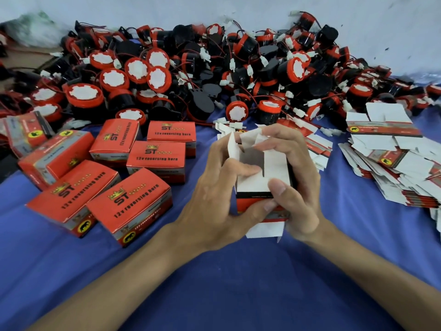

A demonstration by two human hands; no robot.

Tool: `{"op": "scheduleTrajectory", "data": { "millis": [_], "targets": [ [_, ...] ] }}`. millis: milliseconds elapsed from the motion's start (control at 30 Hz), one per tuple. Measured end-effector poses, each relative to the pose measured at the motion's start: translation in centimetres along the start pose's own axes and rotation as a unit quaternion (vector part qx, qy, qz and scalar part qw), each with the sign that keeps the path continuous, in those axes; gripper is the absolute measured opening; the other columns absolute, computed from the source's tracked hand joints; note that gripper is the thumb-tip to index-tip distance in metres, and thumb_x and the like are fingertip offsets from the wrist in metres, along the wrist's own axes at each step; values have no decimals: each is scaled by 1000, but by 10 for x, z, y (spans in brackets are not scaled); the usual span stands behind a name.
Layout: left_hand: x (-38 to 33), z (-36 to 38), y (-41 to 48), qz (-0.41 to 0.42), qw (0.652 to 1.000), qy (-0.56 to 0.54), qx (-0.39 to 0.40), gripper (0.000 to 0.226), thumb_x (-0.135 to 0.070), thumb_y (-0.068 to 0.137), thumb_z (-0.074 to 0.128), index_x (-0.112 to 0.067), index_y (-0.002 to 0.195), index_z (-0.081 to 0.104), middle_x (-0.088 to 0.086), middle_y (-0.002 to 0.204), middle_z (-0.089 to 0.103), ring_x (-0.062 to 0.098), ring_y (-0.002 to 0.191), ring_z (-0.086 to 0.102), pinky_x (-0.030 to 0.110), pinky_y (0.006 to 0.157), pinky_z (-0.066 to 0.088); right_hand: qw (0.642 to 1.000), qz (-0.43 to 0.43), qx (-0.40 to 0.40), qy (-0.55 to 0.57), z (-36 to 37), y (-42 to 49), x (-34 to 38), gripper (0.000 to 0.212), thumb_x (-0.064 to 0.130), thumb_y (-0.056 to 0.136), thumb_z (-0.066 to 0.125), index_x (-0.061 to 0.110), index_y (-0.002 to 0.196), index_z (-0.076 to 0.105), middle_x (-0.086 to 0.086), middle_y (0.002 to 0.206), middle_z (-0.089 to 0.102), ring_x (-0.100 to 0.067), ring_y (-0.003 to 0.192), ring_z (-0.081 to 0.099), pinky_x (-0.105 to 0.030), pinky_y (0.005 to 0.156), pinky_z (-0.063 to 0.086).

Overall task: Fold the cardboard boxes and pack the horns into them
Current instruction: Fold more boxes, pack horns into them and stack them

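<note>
An open, empty carton point(262, 177) is gripped by both the left hand point(214, 199) and right hand point(296, 187); closed boxes point(133, 201) lie at nine o'clock.

A single head-worn view looks forward and down, close over the blue cloth point(238, 283).

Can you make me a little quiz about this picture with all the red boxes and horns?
1. True or false: both hands hold the half-folded box.
2. Where do the flat unfolded boxes lie? A) right of the hands B) left of the hands
3. Fill in: the closed red boxes read "12v reversing ____".

Key: 1 true: left hand and right hand grip it. 2 A. 3 horn.
</note>
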State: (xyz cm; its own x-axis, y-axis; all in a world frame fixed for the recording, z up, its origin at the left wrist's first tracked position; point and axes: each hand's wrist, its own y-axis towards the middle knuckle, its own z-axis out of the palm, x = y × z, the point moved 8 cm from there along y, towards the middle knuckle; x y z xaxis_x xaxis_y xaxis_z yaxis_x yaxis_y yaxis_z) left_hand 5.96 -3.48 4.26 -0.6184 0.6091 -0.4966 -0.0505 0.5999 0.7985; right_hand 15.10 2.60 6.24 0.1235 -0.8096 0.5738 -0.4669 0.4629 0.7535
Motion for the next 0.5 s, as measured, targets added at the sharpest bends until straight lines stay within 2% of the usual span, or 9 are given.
{"op": "scheduleTrajectory", "data": {
  "millis": [67, 167, 233, 367, 500],
  "targets": [
    [1, -4, 1, 7, 1000, 0, -14, 40, -49, 92, 52, -13, 107, 44, 17, 120, 44, 24, 112, 49, 20, 93, 40, 1000, 14, 9, -11, 2, -1, -3, 46, 27, 80, 43, 0, 115, 55, -24, 122, 47, -27, 120, 46, -35, 101, 37],
    [1, -6, 0, 16, 999, -7, -27, 39, -47, 91, 54, -12, 106, 44, 17, 126, 44, 30, 115, 52, 26, 95, 44, 999, 32, 11, -9, 4, -2, -6, 52, 28, 82, 45, -3, 123, 53, -23, 132, 48, -32, 127, 45, -49, 103, 39],
    [1, -5, -2, 15, 999, -10, -32, 41, -48, 92, 53, -12, 108, 44, 18, 125, 45, 27, 114, 53, 23, 94, 44, 1000, 20, -12, -15, 1, -3, -3, 49, 26, 81, 46, 0, 122, 53, -23, 131, 50, -36, 124, 48, -54, 101, 40],
    [-2, -1, -4, 22, 999, -2, -36, 42, -48, 94, 49, -11, 112, 41, 16, 115, 46, 10, 105, 49, 12, 88, 41, 998, -25, -48, -13, -4, -3, 7, 40, 22, 79, 46, 5, 114, 54, -18, 123, 51, -27, 118, 51, -41, 99, 41],
    [-2, -1, -5, 22, 999, -6, -35, 43, -49, 95, 47, -11, 113, 40, 20, 109, 48, 12, 96, 51, 9, 84, 40, 998, -39, -52, -11, -4, -3, 10, 40, 19, 78, 45, -2, 111, 53, -13, 120, 50, -23, 117, 50, -34, 99, 38]
  ]
}}
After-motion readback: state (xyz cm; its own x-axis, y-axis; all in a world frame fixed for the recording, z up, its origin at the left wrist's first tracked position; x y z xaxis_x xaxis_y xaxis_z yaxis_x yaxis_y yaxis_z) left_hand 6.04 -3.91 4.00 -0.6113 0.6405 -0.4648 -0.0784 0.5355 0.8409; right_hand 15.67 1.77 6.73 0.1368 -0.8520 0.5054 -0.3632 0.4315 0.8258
